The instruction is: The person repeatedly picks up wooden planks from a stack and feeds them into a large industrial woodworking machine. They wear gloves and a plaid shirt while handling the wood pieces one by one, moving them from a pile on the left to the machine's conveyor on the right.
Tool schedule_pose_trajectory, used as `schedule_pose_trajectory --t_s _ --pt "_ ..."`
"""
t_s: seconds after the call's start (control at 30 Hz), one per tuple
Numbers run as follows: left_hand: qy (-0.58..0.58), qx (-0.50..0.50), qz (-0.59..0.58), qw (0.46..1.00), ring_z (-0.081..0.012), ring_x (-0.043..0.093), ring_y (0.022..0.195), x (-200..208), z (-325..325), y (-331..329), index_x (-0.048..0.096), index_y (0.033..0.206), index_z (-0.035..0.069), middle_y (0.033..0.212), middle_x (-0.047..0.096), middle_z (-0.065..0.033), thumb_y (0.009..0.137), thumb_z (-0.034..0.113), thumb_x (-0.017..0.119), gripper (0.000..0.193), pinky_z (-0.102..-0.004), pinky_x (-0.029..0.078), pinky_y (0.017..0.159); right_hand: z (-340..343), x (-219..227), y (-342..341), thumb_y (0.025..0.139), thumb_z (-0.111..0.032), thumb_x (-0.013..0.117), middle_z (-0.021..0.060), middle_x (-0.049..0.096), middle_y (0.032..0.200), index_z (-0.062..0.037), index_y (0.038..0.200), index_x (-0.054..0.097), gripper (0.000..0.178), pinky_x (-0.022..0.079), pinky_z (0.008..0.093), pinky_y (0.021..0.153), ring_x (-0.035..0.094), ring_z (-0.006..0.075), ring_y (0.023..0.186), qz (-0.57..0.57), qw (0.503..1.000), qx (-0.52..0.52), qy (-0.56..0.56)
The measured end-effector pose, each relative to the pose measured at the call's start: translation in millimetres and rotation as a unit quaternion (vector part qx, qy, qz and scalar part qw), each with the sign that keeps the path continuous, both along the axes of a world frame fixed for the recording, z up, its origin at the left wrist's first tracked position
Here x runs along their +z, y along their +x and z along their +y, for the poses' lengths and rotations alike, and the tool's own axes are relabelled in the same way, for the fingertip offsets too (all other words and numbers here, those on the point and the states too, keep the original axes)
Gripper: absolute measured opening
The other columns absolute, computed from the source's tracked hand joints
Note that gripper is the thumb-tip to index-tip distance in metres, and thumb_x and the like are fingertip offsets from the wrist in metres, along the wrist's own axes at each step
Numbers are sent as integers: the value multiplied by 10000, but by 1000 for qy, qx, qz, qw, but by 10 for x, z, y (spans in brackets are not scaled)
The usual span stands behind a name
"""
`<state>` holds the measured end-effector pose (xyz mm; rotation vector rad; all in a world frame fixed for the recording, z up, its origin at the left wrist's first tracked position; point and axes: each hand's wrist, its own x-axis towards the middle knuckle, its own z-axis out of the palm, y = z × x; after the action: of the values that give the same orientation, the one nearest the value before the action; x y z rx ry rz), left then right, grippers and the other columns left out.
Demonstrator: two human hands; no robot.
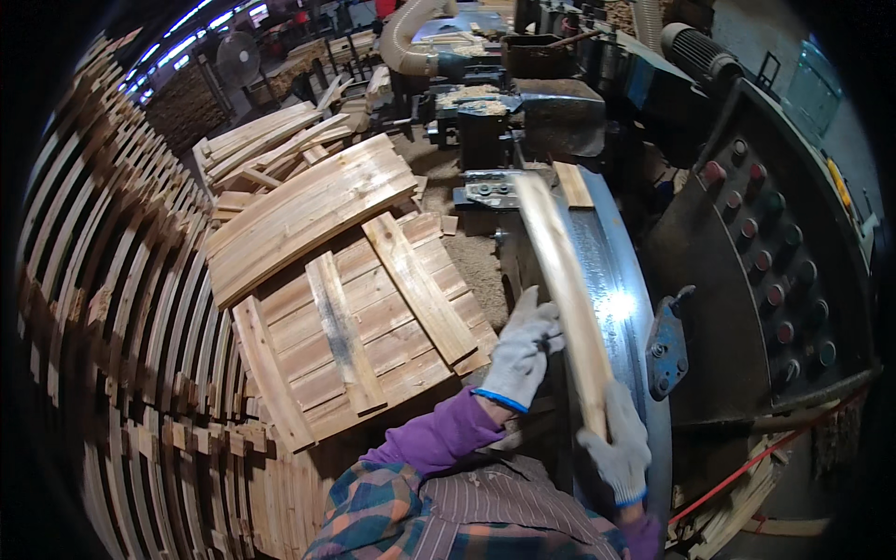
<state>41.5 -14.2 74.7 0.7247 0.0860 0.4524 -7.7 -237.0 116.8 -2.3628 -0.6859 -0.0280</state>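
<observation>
A long pale wooden board (565,280) lies lengthwise along the shiny metal machine bed (607,243). My right hand (621,443), in a white glove, is closed round the board's near end. My left hand (523,350), in a white glove with a blue cuff, is beside the board's left edge. Its thumb and fingers are apart, and the fingertips are close to the edge; I cannot tell whether they touch it. A short wooden piece (572,185) lies farther up the bed, just right of the board's far end.
On my left stands a stack of boards (317,224) with loose strips across it, beside tall piles of slats (121,252). A control panel (765,252) with several buttons rises on the right. A blue metal bracket (666,350) sits at the bed's right edge. Machinery (560,117) stands beyond.
</observation>
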Motion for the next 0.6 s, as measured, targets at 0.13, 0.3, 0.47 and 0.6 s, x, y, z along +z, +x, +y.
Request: schedule_pose_trajectory --t_s 0.13,0.3,0.47,0.6 --pt "-177 5 -20 984 -176 490 637 -295 1515 191 512 738 110 700 485 -27 913 163 586 197 -335 415 578 -213 -403 -547 733 -189 712 262 481 1334 30 1362 458 713 430 444 983 526 424 1148 -22 977 -175 -123" --pt "-208 148 27 966 -260 558 760 -693 3732 302 532 841 127 784 562 -89 934 392 624 295 -400 473 687 281 -697 680 780 -173 650 228 532 1225 13 1278 521 548 414 473 957 519 411 1086 -147 958 -127 -212" --pt "-169 252 177 936 -285 582 1070 -554 4043 533 474 1385 88 1253 603 -140 971 247 559 451 -464 536 835 873 -904 2316 814 -154 627 196 584 1185 -13 1217 578 430 419 488 951 523 401 1074 -180 974 -78 -109" --pt "329 417 213 820 -204 560 1030 -838 3967 -31 463 1368 46 1117 577 -134 903 -122 494 495 -344 545 863 1323 -683 2808 746 -156 555 142 532 899 -76 841 513 131 392 445 852 520 325 928 -263 958 -58 -97"
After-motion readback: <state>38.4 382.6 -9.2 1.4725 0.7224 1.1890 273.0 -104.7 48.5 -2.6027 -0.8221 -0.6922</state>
